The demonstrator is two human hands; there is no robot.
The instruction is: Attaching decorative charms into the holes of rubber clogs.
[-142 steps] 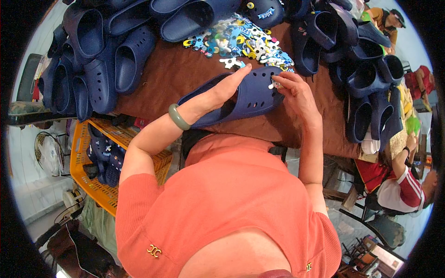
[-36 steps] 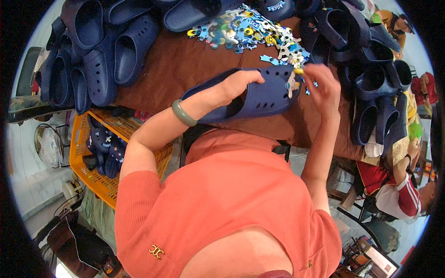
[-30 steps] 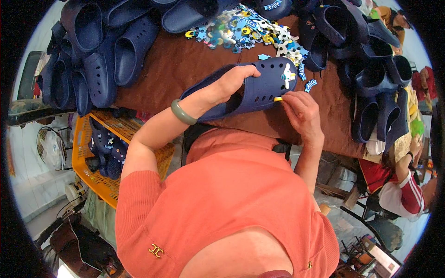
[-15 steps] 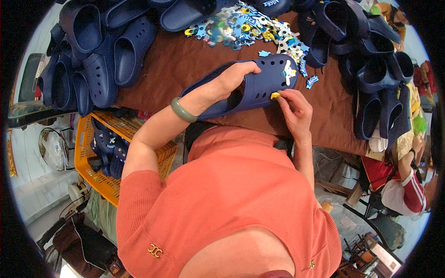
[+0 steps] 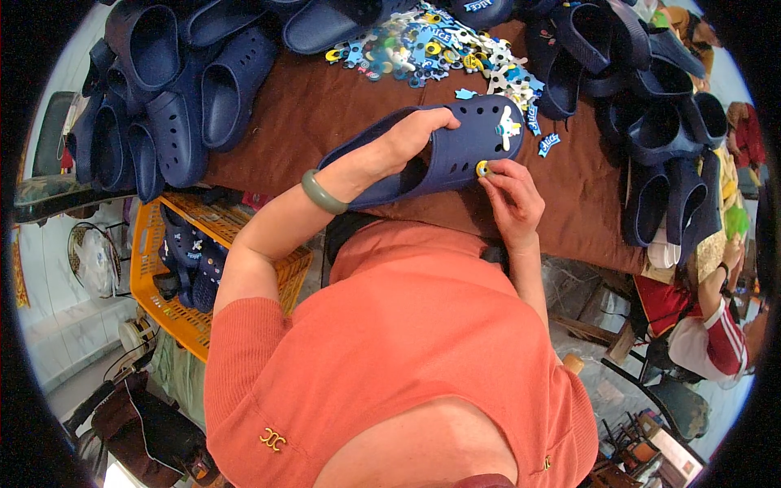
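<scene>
A navy blue clog (image 5: 455, 146) with rows of holes lies sideways over the brown cloth, its toe to the right. My left hand (image 5: 411, 138) grips it at the opening, thumb on the upper and the other fingers hidden inside or beneath. A white character shoe charm (image 5: 508, 128) sits on the toe. My right hand (image 5: 514, 199) pinches a small yellow, round shoe charm (image 5: 482, 168) against the near side of the upper, by the holes. Whether its stem is in a hole cannot be seen.
Loose shoe charms (image 5: 431, 49) are heaped on the brown cloth (image 5: 325, 102) beyond the clog. Navy clogs pile up at the left (image 5: 175, 130) and right (image 5: 659, 122). An orange crate (image 5: 175, 325) holding decorated clogs stands at lower left. Another person's arm (image 5: 716, 285) shows at far right.
My right hand has shifted slightly, its fingers changing position around the yellow charm, whose face now shows more. My left hand and the clog stay nearly still.
</scene>
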